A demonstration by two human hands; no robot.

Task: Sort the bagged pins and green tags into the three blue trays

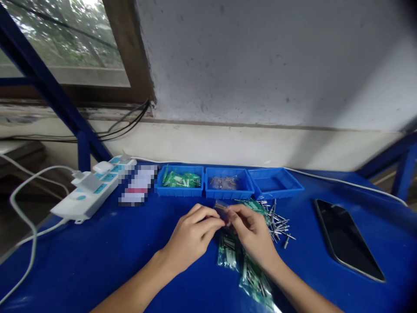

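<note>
My left hand (pixel 195 228) and my right hand (pixel 253 230) meet over the middle of the table. Between their fingertips is a small clear plastic bag (pixel 220 205) with thin brass-coloured pieces in it, both hands pinching it. Partly under my right hand lie green-tinted plastic bags of metal pins, one bag (pixel 229 252) below the fingers and another bag (pixel 256 278) by the wrist. Just beyond that hand, loose silvery pins (pixel 278 224) lie scattered beside a further green bag (pixel 252 204). My fingers hide part of the clear bag.
Along the wall stand three blue trays: a left tray (pixel 180 192) with green packets, a middle tray (pixel 230 194) with clear bags, and a right tray (pixel 280 191). A phone (pixel 348 239) lies right. A white power strip (pixel 94 187) with cables and a blurred-out rectangular item (pixel 138 184) are left.
</note>
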